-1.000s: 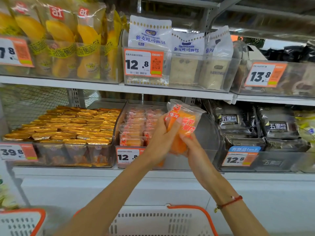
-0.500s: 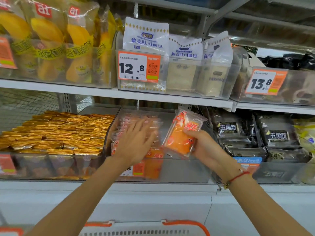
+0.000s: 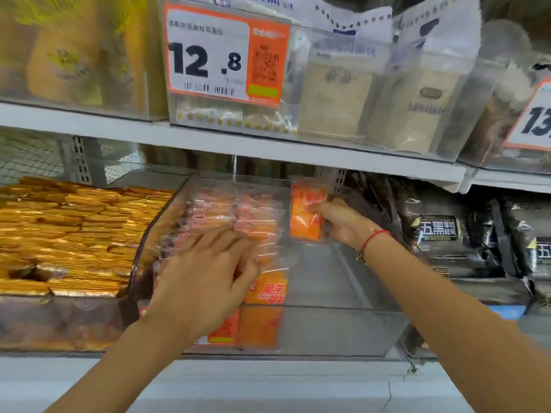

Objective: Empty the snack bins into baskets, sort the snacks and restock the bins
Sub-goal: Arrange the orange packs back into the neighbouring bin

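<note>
A clear plastic bin [image 3: 337, 332] on the lower shelf holds rows of orange snack packs [image 3: 235, 210] along its left half. My left hand [image 3: 205, 272] lies on top of the front packs with fingers spread and the thumb against their right side. My right hand [image 3: 340, 222] grips one orange snack pack [image 3: 305, 213] upright, deep at the back of the bin's bare right half.
A bin of gold-wrapped bars [image 3: 74, 234] stands to the left, black snack bags [image 3: 441, 234] to the right. The upper shelf [image 3: 238, 144] hangs low over the bin, carrying bread bags and a 12.8 price tag [image 3: 223, 55]. The shelf's white front ledge [image 3: 268, 383] runs below.
The view has closed in on the shelf. My left hand let go of the pack and settled on the rows. My right hand carried the pack back into the bin's rear right.
</note>
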### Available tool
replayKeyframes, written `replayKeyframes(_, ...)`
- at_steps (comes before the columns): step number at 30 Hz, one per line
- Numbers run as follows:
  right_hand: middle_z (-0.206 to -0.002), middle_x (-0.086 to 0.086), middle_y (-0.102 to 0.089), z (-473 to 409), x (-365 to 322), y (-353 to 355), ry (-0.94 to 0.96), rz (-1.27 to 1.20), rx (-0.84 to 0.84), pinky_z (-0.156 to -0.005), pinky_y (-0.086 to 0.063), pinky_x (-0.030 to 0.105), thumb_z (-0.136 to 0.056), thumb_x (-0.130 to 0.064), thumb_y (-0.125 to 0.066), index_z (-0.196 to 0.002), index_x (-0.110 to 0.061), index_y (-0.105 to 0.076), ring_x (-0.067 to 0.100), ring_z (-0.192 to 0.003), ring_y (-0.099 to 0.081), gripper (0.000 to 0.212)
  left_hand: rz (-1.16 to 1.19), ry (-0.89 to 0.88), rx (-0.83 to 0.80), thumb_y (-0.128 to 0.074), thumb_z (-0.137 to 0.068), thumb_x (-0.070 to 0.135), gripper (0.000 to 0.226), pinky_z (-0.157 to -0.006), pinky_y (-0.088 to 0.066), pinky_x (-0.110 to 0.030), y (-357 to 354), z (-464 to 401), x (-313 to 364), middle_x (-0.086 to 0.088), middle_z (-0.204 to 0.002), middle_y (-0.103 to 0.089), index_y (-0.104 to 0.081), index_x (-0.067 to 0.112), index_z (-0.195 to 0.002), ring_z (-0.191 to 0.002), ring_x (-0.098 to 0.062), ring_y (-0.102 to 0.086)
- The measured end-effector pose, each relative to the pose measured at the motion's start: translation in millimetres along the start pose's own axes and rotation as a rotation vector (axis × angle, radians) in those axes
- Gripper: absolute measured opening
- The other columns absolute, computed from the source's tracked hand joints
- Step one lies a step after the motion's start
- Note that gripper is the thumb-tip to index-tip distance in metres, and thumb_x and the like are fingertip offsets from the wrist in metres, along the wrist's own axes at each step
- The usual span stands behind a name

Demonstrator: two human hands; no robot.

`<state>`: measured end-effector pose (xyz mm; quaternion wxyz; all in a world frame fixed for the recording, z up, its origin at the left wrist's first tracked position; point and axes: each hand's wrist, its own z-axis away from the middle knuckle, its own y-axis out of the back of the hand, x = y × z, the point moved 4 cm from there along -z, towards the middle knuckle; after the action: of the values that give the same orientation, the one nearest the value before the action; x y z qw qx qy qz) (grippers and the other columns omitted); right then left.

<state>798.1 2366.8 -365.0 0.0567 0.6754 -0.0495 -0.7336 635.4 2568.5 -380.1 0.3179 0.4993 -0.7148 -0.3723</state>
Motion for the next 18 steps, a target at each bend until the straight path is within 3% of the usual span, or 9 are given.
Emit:
replayKeyframes(2, -0.094, 0.010, -0.064, -16.5, 8.0, -7.0, -0.065, 0.030, -0.094, -0.086, -0.053, 0.040, -0.091, -0.001, -0.059, -0.098, -0.007, -0.062, 0.019, -0.080, -0.065, 0.010, -0.012, 0.012, 0.002, -0.024, -0.096, 0.048, 0.051, -0.095, -0.047, -0.033, -0.2, 0.6, 0.2, 0.014, -0.124, -0.064, -0.065, 0.032, -0.122, -0.125, -0.011, -0.053)
replayKeyframes(4, -0.108, 0.010, -0.066, -25.0, 11.2, -10.3, -0.098, 0.064, -0.146, -0.102, -0.046, 0.047, -0.090, -0.004, -0.062, -0.116, -0.004, -0.059, 0.023, -0.103, -0.063, 0.026, -0.018, 0.015, 0.002, -0.025, -0.096, 0.048, 0.050, -0.093, -0.049, -0.034, -0.3, 0.7, -0.2, 0.013, -0.123, -0.065, -0.065, 0.033, -0.121, -0.124, -0.012, -0.055)
replayKeyframes(7, -0.125, 0.010, -0.064, -34.1, 21.2, -8.6, -0.070, 0.071, -0.145, -0.101, -0.046, 0.049, -0.087, -0.009, -0.069, -0.131, -0.011, -0.051, 0.026, -0.116, -0.060, 0.047, -0.029, 0.017, 0.005, -0.024, -0.096, 0.049, 0.051, -0.092, -0.049, -0.035, -0.4, 1.6, -1.1, 0.012, -0.124, -0.065, -0.065, 0.032, -0.121, -0.122, -0.012, -0.056)
replayKeyframes(10, -0.131, 0.005, -0.059, -40.4, 35.4, -4.2, -0.006, 0.017, -0.054, -0.075, -0.055, 0.032, -0.078, -0.014, -0.079, -0.138, -0.016, -0.045, 0.020, -0.110, -0.061, 0.069, -0.046, 0.039, 0.026, -0.028, -0.095, 0.047, 0.048, -0.088, -0.051, -0.035, 1.2, 2.3, 0.8, 0.010, -0.121, -0.067, -0.066, 0.031, -0.120, -0.121, -0.014, -0.057)
replayKeyframes(12, -0.129, 0.004, -0.061, -41.0, 40.4, -2.5, 0.025, 0.010, -0.020, -0.062, -0.051, 0.023, -0.078, -0.014, -0.080, -0.139, -0.015, -0.046, 0.016, -0.101, -0.062, 0.070, -0.046, 0.045, 0.032, -0.029, -0.095, 0.047, 0.047, -0.088, -0.050, -0.036, 0.9, 1.0, 1.3, 0.008, -0.122, -0.066, -0.065, 0.031, -0.121, -0.121, -0.015, -0.057)
replayKeyframes(13, -0.126, 0.004, -0.061, -40.2, 42.1, -1.5, 0.025, 0.010, -0.018, -0.063, -0.051, 0.023, -0.078, -0.014, -0.079, -0.139, -0.015, -0.046, 0.015, -0.099, -0.061, 0.069, -0.049, 0.041, 0.033, -0.029, -0.096, 0.047, 0.047, -0.089, -0.050, -0.036, 0.2, 0.7, 1.2, 0.007, -0.123, -0.066, -0.064, 0.031, -0.122, -0.121, -0.016, -0.057)
replayKeyframes(16, -0.128, 0.004, -0.061, -40.5, 44.5, 5.6, 0.015, 0.075, -0.057, -0.090, -0.052, 0.034, -0.076, -0.017, -0.081, -0.139, -0.016, -0.046, 0.016, -0.108, -0.060, 0.073, -0.047, 0.045, 0.041, -0.030, -0.097, 0.047, 0.045, -0.089, -0.050, -0.036, 0.2, 2.6, 0.8, 0.007, -0.123, -0.066, -0.063, 0.031, -0.124, -0.120, -0.016, -0.057)
replayKeyframes(18, -0.129, 0.004, -0.061, -39.5, 44.0, 7.1, 0.018, 0.134, -0.097, -0.101, -0.049, 0.041, -0.073, -0.020, -0.084, -0.140, -0.018, -0.046, 0.020, -0.114, -0.060, 0.077, -0.051, 0.048, 0.053, -0.032, -0.097, 0.046, 0.043, -0.088, -0.051, -0.035, 1.0, 3.7, 1.4, 0.007, -0.121, -0.067, -0.064, 0.031, -0.122, -0.118, -0.016, -0.059)
